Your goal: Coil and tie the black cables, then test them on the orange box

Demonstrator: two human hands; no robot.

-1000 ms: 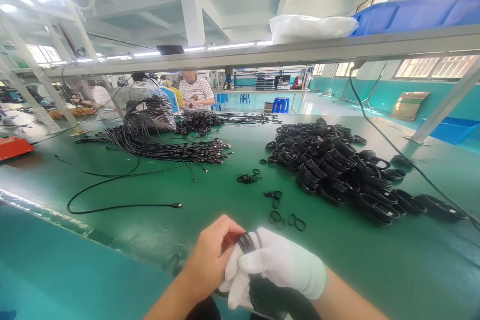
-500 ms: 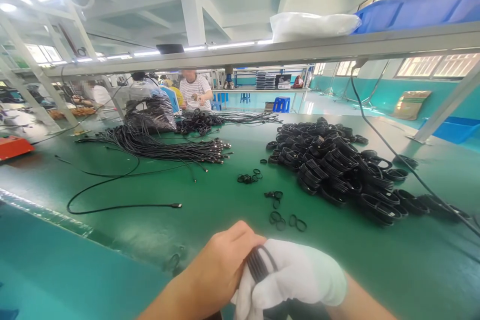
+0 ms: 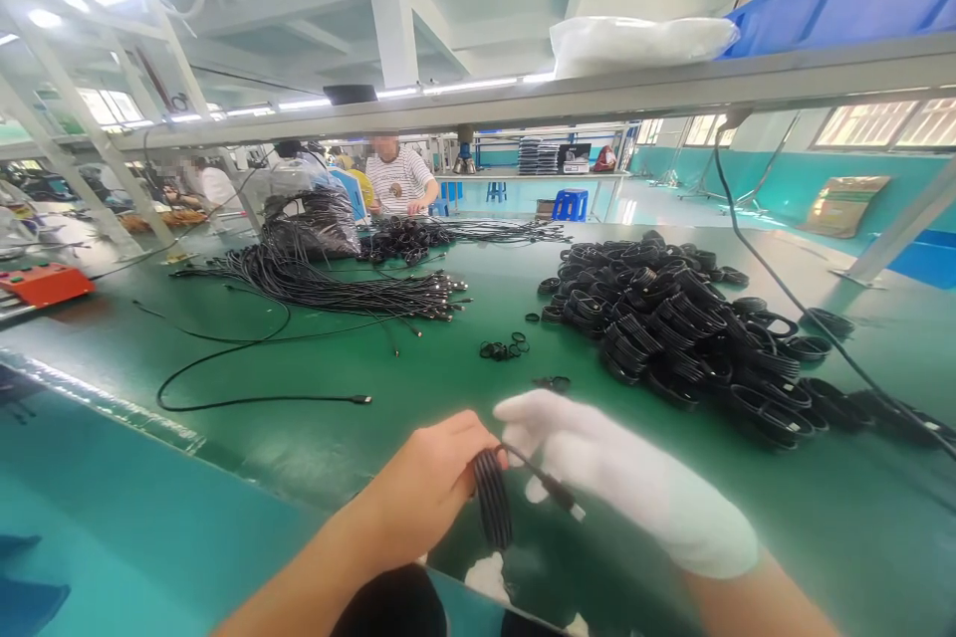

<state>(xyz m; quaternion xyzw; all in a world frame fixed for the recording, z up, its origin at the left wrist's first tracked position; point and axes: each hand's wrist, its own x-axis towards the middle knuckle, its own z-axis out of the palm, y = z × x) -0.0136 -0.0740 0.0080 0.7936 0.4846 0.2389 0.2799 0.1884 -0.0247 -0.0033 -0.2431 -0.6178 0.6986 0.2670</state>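
My bare left hand (image 3: 418,488) is closed around the top of a coiled black cable (image 3: 493,503), which hangs over the front edge of the table. One cable end with a metal plug (image 3: 566,500) sticks out from the coil to the right. Just beyond that plug, my right hand (image 3: 634,473), in a white glove, reaches forward with its fingers stretched out and slightly blurred; nothing shows in it. Its fingertips are near a few small black bands (image 3: 553,383), partly covered by the hand. More small black bands (image 3: 504,348) lie farther back.
A large heap of coiled cables (image 3: 672,318) covers the right side of the green table (image 3: 299,448). Straight cables (image 3: 351,289) lie back left, beside a filled plastic bag (image 3: 314,219). A loose cable hangs at right. An overhead shelf spans the table; a person sits across.
My right hand has let go of the coil and moved forward and right, its fingers extended. My left hand keeps the coil, whose plug end now hangs free.
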